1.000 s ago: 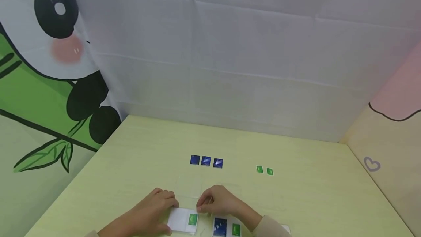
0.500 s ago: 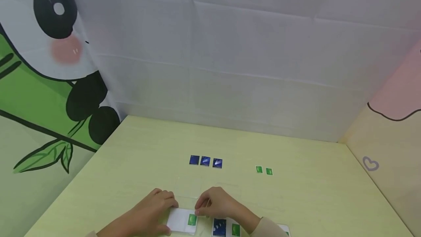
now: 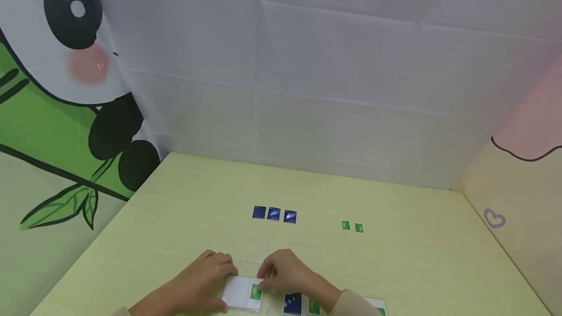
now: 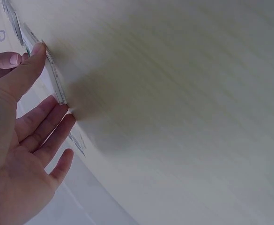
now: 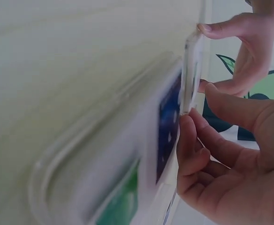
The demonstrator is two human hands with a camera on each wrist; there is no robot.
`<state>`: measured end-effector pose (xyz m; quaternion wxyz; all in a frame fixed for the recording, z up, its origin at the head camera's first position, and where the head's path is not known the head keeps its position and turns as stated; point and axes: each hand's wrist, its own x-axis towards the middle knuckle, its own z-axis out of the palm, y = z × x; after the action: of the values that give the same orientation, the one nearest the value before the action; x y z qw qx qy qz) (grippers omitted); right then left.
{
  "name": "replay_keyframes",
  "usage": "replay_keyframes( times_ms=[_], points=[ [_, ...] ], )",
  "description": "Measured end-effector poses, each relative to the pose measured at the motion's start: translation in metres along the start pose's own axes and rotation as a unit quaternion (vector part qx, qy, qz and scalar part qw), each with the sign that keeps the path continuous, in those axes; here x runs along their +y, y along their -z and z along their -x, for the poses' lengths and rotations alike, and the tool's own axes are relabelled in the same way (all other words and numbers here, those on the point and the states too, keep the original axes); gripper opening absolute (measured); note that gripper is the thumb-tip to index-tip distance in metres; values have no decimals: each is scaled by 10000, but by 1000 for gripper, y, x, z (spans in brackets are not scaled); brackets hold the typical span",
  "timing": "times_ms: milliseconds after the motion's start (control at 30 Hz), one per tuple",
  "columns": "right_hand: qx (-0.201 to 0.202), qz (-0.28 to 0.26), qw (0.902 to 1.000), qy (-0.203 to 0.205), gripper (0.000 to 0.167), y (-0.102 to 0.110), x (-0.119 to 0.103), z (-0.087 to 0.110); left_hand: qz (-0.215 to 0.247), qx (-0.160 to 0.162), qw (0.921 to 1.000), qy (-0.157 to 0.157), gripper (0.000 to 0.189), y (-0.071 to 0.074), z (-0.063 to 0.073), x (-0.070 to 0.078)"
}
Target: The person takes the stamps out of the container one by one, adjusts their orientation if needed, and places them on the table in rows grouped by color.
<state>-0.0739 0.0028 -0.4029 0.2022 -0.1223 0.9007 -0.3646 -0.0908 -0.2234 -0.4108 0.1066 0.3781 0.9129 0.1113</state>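
Observation:
A thin white rectangular plate [image 3: 237,292] with a clear rim lies near the table's front edge, a small green card [image 3: 255,291] at its right end. My left hand [image 3: 197,279] holds the plate across its left end; the left wrist view shows the thumb on one long edge of the plate [image 4: 55,79] and fingertips at the other. At the right end is my right hand [image 3: 287,272], its thumb over the green card's edge. In the right wrist view its curled fingers [image 5: 188,131] meet the end of the plate [image 5: 190,65].
Right of it lies a second white plate, bearing a dark blue card [image 3: 292,303] and a green card [image 3: 313,305]. A third plate [image 3: 373,301] shows beyond the sleeve. Farther back are three blue cards [image 3: 274,214] and two small green cards [image 3: 352,227].
My right hand has shifted slightly left, its thumb moving from the plate's right corner onto the green card's edge. More of the third plate shows. My left hand keeps its hold.

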Motion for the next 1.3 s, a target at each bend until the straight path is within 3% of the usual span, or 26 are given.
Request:
replay_keyframes(
  times_ms=[333, 467, 567, 767, 1300],
  points=[
    [219, 453, 9985, 222, 26, -10, -4, 0, 63, -62, 9999, 50, 53, -1, 4, 0],
    [302, 715, 9967, 224, 31, -12, -5, -1, -90, 193, 9994, -258, 51, -1, 5, -2],
    [322, 740, 9966, 162, 33, -12, -6, -1, -188, 370, 9980, -470, 51, 0, 5, -4],
    [339, 603, 9976, 55, 33, -10, -8, 0, -188, 489, 9971, -545, 52, 0, 3, -5],
    [390, 458, 9980, 178, 29, -9, -6, 0, -64, 333, 9985, -431, 52, 2, 4, -3]
  ],
)
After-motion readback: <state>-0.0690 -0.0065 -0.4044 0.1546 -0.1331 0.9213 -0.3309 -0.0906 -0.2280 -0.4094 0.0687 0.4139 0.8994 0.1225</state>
